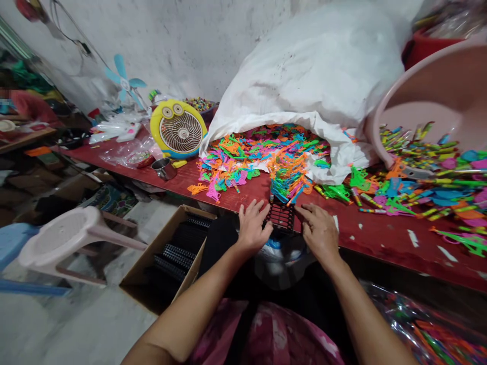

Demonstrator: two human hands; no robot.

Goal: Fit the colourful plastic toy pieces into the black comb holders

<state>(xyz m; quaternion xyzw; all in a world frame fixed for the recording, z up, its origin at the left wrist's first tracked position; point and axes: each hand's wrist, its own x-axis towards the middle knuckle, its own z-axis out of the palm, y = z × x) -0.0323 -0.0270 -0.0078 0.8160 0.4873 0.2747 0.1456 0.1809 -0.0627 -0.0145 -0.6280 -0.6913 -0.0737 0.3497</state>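
My left hand and my right hand rest on either side of a black plastic rack at the table's front edge, apparently gripping it. A tall bunch of brightly coloured plastic shapes stands on the rack's far end. Behind it, a heap of similar pieces spills from a white woven sack across the red tabletop. The rack's lower end is hidden by my hands and its dark shadow.
A tilted pink basin and loose coloured pieces fill the table's right side. A yellow fan and steel cup stand left. Below left, a cardboard box holds black racks, beside a white stool.
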